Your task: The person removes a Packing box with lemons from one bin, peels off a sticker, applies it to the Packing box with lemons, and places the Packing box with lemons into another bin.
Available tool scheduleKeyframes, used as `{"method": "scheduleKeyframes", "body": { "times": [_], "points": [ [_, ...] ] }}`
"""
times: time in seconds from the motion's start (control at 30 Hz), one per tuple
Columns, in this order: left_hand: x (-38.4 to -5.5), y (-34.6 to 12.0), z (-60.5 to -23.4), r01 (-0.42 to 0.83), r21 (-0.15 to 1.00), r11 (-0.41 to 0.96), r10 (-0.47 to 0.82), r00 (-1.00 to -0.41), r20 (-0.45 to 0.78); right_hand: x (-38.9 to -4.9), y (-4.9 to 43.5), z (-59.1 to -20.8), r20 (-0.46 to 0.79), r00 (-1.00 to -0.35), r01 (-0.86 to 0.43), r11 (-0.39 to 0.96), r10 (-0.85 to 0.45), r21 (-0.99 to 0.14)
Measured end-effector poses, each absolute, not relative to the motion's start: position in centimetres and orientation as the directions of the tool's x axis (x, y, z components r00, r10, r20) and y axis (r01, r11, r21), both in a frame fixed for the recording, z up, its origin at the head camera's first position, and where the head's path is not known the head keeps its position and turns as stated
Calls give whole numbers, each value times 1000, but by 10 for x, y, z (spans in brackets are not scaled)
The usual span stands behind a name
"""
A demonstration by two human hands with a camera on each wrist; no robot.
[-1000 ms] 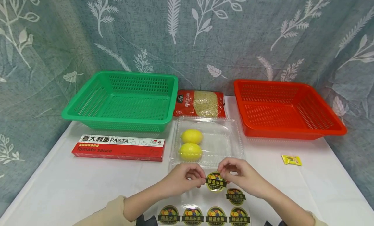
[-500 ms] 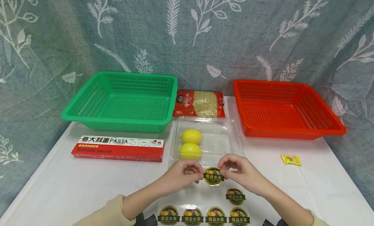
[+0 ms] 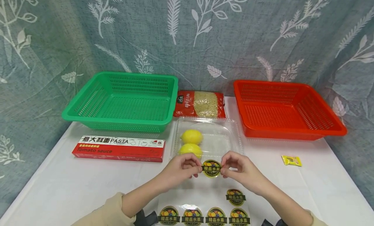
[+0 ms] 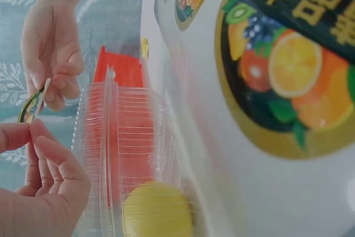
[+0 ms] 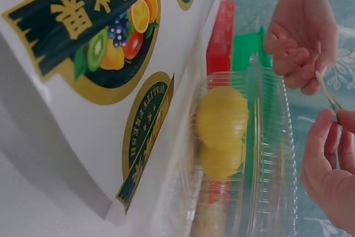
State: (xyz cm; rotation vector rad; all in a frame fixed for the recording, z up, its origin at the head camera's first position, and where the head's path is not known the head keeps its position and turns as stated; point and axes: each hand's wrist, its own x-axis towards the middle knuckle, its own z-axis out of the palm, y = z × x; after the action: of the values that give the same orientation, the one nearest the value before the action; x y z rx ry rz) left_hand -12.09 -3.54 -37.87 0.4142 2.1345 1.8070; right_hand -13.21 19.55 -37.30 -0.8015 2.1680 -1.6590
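A round black-and-gold fruit sticker is stretched between both hands, above the near edge of a clear plastic clamshell box. My left hand pinches its left end between thumb and forefinger. The right hand pinches the opposite end the same way. Two lemons, one upper and one lower, sit on the left side of the closed box; the left hand partly covers the lower one. Below the hands lies a sticker sheet with several similar stickers. In the left wrist view the sticker appears nearly edge-on.
A green basket stands back left and a red basket back right. Between them lies a red pasta bag. A pasta box is on the left, and a small yellow packet on the right.
Both hands have moved the sticker forward and slightly left, off the sheet to over the box's near edge. The baskets, box and lemons have stayed in place.
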Motion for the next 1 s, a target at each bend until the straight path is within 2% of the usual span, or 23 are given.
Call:
{"method": "scheduleKeyframes", "body": {
  "times": [0.2, 0.5, 1.0],
  "points": [
    [-126, -33, -379, 48, 986, 161, 402, -916, -21, -135, 194, -371, 100, -828, -233, 176, -552, -956],
    [-134, -30, -375, 82, 981, 173, 373, -928, 12, -142, 193, -373, 179, -828, -298, 146, -532, -943],
    [-143, -31, -370, 171, 964, 203, 306, -946, 103, -155, 188, -366, 112, -881, -267, 289, -459, -919]
  ]
}}
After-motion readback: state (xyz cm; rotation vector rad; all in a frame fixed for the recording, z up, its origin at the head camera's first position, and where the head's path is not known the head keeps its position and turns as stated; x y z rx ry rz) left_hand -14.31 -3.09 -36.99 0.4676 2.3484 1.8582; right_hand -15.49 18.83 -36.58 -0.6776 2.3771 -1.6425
